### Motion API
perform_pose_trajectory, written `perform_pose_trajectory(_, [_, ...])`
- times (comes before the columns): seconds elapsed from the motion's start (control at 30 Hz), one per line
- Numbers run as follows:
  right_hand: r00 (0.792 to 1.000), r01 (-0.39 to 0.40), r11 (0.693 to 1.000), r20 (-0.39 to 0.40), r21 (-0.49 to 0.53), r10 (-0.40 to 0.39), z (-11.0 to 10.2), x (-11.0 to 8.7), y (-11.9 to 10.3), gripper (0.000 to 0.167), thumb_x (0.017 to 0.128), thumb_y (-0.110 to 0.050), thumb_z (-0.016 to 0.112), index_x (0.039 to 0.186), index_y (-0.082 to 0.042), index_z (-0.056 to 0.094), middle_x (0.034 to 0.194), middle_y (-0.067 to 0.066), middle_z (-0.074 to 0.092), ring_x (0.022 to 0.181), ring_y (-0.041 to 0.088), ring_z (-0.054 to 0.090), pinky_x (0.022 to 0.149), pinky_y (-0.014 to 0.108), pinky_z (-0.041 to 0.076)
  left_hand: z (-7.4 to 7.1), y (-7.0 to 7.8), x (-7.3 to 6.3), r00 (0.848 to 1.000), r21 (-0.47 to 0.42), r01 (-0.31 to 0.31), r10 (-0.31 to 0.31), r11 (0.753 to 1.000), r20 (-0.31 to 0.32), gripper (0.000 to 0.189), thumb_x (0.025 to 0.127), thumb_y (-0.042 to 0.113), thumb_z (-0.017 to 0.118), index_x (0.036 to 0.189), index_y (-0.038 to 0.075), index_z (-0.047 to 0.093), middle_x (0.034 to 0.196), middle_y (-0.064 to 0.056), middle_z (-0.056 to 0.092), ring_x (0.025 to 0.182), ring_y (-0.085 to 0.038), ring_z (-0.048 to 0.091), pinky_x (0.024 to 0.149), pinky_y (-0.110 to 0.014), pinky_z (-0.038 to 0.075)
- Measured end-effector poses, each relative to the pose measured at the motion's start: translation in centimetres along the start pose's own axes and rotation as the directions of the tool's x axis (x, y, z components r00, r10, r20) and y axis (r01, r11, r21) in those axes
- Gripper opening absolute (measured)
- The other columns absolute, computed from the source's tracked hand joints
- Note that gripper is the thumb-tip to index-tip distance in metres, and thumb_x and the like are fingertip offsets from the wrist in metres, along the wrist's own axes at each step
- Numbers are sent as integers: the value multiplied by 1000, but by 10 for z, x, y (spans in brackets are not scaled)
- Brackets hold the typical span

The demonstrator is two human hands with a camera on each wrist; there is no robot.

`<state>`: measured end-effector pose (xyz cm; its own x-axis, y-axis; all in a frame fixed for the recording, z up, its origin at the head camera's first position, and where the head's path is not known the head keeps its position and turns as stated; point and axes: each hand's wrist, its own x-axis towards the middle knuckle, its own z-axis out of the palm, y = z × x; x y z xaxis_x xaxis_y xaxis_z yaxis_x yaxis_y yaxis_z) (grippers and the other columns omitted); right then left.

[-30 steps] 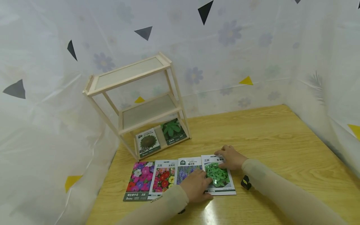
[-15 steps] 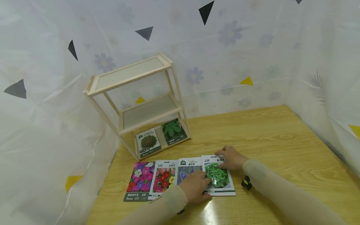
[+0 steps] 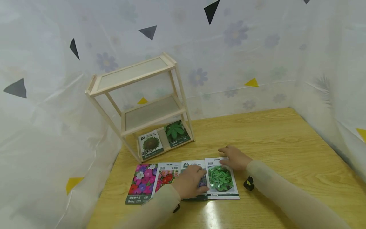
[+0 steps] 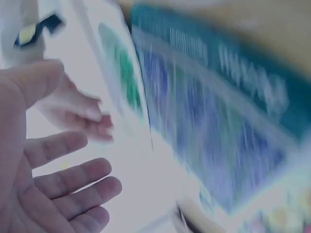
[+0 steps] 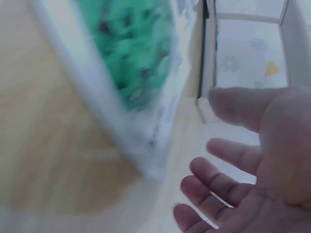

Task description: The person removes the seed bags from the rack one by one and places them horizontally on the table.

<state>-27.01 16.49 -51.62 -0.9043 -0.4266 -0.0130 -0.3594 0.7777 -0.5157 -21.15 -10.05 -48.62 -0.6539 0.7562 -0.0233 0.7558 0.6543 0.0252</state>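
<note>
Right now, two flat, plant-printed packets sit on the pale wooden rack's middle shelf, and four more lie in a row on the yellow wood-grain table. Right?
Wrong shelf: the head view shows the two flat, plant-printed packets on the bottom shelf of the pale wooden rack. Four more packets do lie in a row on the table.

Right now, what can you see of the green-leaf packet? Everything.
The green-leaf packet is a thin, shiny rectangle: leaf photo, white border, dark print, dark strip near the bottom. It lies face up on the table, its left edge meeting the purple-flower packet. The right hand is at its upper right corner; contact unclear.
</note>
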Motion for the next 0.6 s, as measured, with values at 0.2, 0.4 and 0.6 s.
perform_pose_trajectory(0.2, [995,97,995,-40,27,-96,-7,24,-37,49,95,-27,61,137,-3,50,129,14,54,112,29,56,90,46,49,-24,-57,-14,949,-132,298,-308,945,-63,62,95,47,56,142,8,45,135,-16,51,121,-32,51,98,-46,45])
perform_pose_trajectory(0.4, [992,125,991,11,39,-126,-5,57,-86,50,95,-29,62,138,-6,50,132,11,52,110,25,58,88,39,50,-33,-122,-21,836,-241,515,-544,823,-72,65,95,39,59,141,-4,41,137,-27,46,125,-42,45,102,-53,39])
perform_pose_trajectory(0.6, [985,150,986,75,74,-156,12,100,-126,49,95,-30,61,137,-5,52,134,13,53,108,24,61,90,38,50,-31,-164,-20,743,-298,635,-669,713,-18,63,98,33,53,138,-12,38,133,-34,44,122,-49,44,100,-57,39])
